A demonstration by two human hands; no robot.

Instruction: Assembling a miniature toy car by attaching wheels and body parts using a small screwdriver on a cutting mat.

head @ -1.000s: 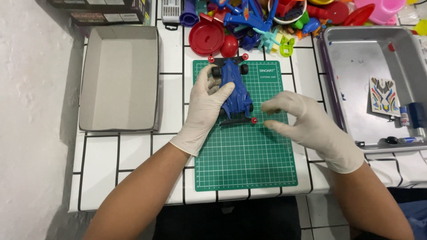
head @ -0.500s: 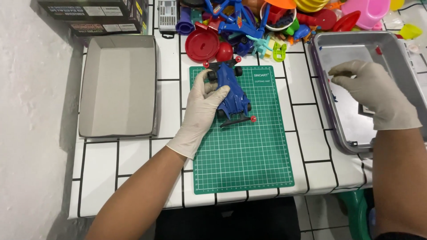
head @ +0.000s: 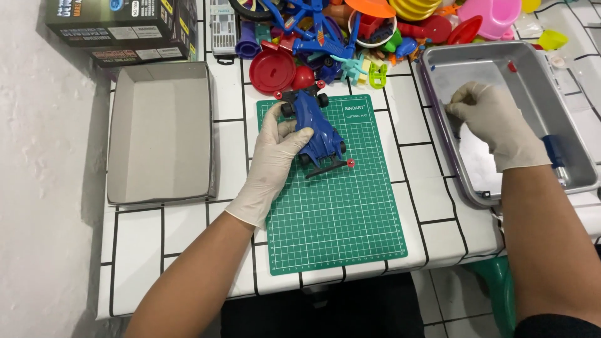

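Since a second ago the right hand (head: 494,125) has left the green cutting mat (head: 341,206) and now reaches into the metal tray (head: 566,112) on the white tiled table (head: 188,231); its curled fingers hide any hold. The left hand (head: 272,159) grips the blue toy car (head: 316,128) on the mat, fingers wrapped along its left side.

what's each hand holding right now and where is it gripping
Left hand grips the blue toy car by its left side. Right hand is in the metal tray; any hold can't be told.
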